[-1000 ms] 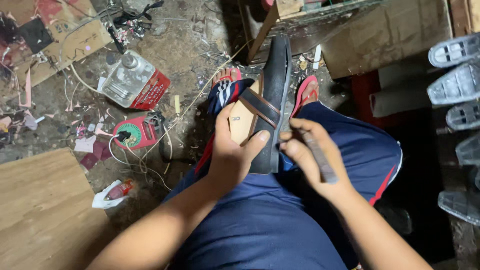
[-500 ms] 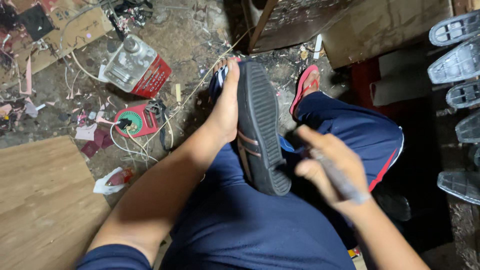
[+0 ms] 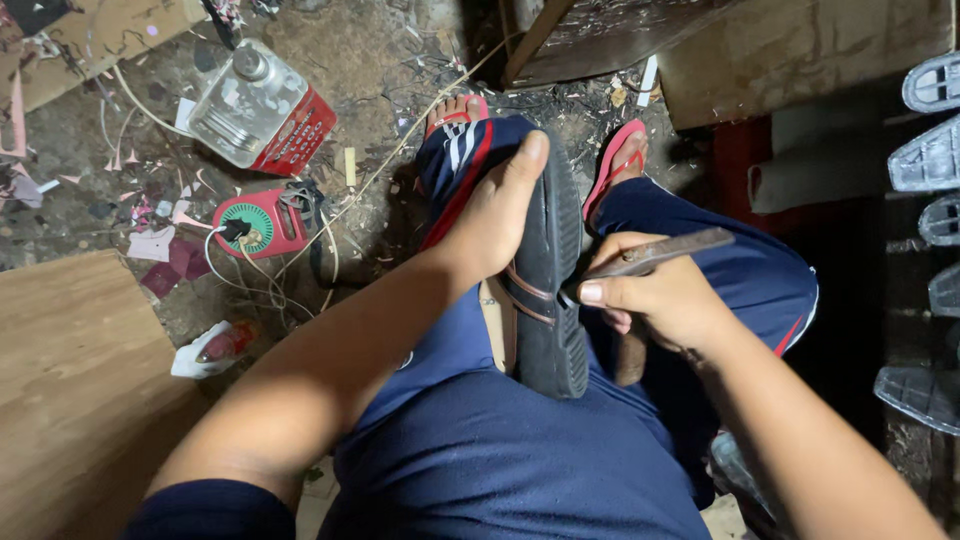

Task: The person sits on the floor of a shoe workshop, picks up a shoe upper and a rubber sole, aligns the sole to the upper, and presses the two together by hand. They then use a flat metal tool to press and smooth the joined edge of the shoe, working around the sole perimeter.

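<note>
A black shoe [image 3: 553, 290] rests sole-up on my lap, between my knees in dark blue trousers. My left hand [image 3: 497, 215] grips its upper left edge, with the thumb lying along the sole toward the toe. My right hand [image 3: 655, 300] is closed around a flat metal blade tool [image 3: 668, 251] with a wooden handle. The blade lies beside the right edge of the sole, about midway along the shoe. My feet in red sandals [image 3: 618, 165] stand on the littered floor beyond.
A clear bottle with a red label [image 3: 258, 115] and a red round device with cords [image 3: 262, 224] lie on the dirty floor at left. A wooden board [image 3: 75, 370] is at lower left. Several grey shoe soles [image 3: 930, 160] line the right edge.
The shoe has turned from edge-on to sole-up on my lap. My left hand shifted up to its far edge. My right hand brought the blade tool to the sole's right side.
</note>
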Motion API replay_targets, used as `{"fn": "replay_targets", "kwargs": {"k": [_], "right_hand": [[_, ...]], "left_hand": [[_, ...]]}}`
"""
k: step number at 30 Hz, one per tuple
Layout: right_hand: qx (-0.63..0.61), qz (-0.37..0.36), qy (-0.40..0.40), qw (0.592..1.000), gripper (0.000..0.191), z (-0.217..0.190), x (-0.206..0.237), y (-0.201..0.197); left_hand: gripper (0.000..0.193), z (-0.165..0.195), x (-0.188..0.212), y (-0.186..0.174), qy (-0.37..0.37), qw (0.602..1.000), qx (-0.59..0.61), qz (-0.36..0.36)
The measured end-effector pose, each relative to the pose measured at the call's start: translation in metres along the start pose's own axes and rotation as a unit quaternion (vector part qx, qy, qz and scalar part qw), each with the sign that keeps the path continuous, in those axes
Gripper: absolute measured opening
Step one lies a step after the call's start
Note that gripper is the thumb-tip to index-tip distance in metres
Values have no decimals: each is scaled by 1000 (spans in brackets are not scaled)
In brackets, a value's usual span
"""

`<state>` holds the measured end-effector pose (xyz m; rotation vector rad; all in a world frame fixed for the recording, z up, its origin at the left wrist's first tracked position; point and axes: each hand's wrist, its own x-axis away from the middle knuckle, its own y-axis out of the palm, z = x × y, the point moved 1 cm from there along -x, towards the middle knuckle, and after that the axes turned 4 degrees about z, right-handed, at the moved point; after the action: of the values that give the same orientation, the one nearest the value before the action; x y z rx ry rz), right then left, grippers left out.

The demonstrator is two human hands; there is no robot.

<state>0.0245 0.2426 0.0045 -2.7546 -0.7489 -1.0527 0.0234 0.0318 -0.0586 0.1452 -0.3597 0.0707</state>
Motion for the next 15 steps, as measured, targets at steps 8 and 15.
{"fn": "replay_targets", "kwargs": {"k": [8, 15], "right_hand": [[211, 122, -170, 955, 29, -2, 14, 17], [141, 175, -220, 949, 19, 12, 27, 11]], "left_hand": [[69, 17, -16, 3, -6, 999, -49, 11], [72, 19, -16, 15, -18, 994, -104, -32]]}}
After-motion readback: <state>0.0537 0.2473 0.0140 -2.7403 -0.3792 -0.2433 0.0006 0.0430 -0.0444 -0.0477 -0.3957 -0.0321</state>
